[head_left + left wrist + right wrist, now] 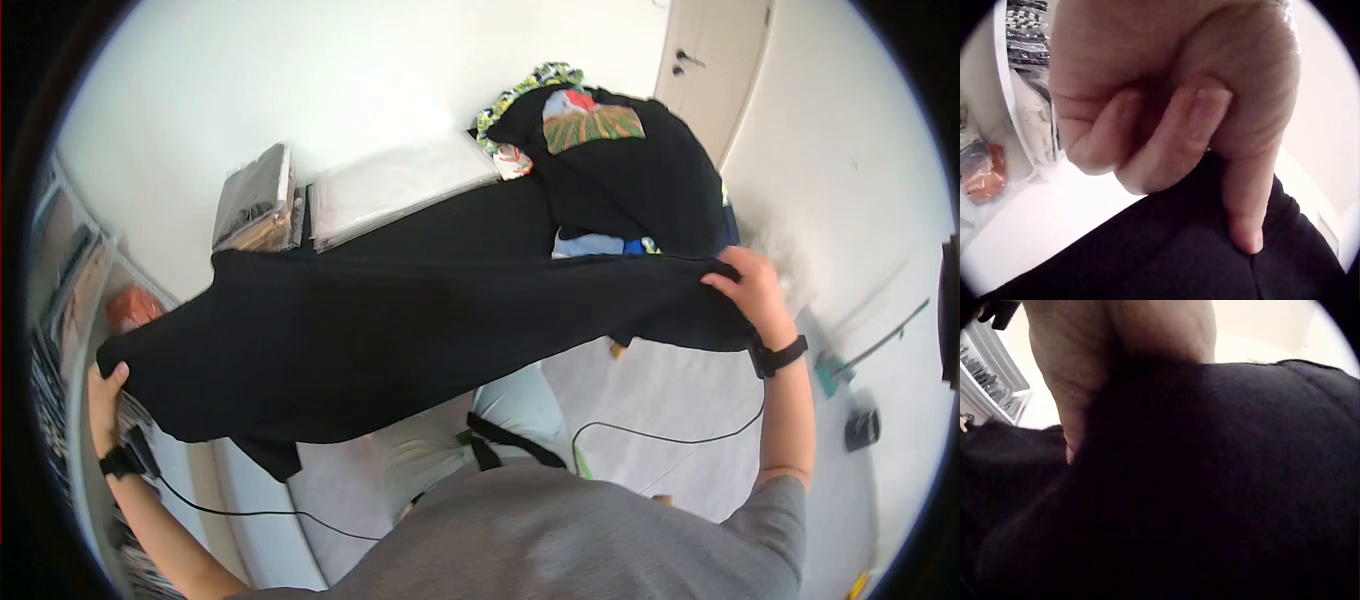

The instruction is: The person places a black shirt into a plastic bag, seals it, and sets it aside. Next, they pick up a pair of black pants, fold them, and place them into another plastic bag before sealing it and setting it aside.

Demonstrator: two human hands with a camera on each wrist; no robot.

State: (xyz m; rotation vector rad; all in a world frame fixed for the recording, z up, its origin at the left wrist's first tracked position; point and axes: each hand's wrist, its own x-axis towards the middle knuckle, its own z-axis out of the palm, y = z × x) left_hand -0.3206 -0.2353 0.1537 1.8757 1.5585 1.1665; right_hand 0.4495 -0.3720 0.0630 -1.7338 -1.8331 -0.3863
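Head view, clock face centred on the frame. Black garment (330, 330) is up in both hands, spanning roughly 9 to 3 o'clock across the front of the body.

Grip: left hand (104, 405) at about 8–9 o'clock has the far end, thumb on the near side; the left wrist view shows two fingers curled in and another digit's tip against the cloth. No open gap there. Right hand (752, 292) at 3 o'clock pinches the upper edge between thumb and fingers. The right wrist view is mostly dark cloth, so can't tell how deep that pinch goes.

Tension looks uneven: top edge is fairly straight, lower edge sags around 7 o'clock, with a loose flap hanging there. More cloth hangs under the right hand.

To do it well, I'd keep both pinches on matching points of one edge, pull outward evenly, and not overstretch the knit. Let the flap fall free, so no fold gets trapped. Keep the hem off the cable (690, 441) at 4 o'clock. Also avoid dragging it over the clear bags (400, 190) at 11 or snagging the printed black shirt (650, 180) at 1; both lie close beyond the top edge.
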